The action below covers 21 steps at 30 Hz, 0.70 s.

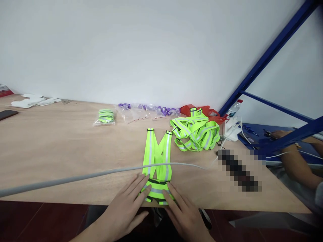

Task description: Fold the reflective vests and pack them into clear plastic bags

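Both palms down, left hand (130,201) and right hand (183,209) rest flat, fingers outstretched, on the yellow-green harness (156,159), slanting inward over the table's (63,151) near edge.

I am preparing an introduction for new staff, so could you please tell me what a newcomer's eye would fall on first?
Probably the bright green vest at the front edge of the table, low in the center. Next may come the heap of green straps beyond it to the right. The gray cable also stands out, crossing in front of the vest from the view's left edge.
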Each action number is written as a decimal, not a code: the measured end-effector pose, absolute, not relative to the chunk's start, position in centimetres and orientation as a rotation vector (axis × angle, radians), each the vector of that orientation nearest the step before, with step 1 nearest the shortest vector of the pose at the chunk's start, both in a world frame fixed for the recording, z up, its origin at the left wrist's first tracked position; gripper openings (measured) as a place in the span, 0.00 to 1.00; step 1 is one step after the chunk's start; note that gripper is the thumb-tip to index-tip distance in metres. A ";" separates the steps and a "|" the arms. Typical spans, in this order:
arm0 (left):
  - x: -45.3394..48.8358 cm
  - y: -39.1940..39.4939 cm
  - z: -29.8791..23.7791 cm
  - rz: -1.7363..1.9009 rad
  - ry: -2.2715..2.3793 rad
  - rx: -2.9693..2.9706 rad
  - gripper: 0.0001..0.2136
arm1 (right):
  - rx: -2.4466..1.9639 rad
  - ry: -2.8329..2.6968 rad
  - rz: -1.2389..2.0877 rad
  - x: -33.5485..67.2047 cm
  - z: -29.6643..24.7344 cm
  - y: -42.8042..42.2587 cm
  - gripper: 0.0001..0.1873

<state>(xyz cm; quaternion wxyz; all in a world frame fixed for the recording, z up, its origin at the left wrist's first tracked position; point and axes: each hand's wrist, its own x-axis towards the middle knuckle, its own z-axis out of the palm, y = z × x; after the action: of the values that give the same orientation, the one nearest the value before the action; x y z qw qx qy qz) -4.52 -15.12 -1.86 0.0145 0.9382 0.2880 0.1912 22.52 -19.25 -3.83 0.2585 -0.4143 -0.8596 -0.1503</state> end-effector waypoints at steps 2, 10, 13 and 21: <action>-4.9 -15.2 -1.7 0.608 0.854 2.924 0.28 | -1.065 -2.311 -0.416 22.7 -3.5 -19.3 0.18; -6.1 -15.1 -1.4 0.643 0.743 2.894 0.22 | -0.929 -2.307 -0.327 23.0 -2.2 -19.7 0.17; -6.3 -14.6 -1.5 0.646 0.714 2.888 0.22 | -0.922 -2.327 -0.317 23.2 -1.8 -19.4 0.17; -5.3 -13.1 -0.2 0.725 0.663 2.657 0.15 | -1.016 -2.281 -0.102 22.8 -0.8 -18.8 0.15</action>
<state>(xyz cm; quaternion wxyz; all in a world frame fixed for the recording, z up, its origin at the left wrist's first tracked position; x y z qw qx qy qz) -5.34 -13.10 -0.17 0.1537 0.9268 0.2312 0.2530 22.84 -18.75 -0.78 0.3159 -0.3859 -0.8659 -0.0386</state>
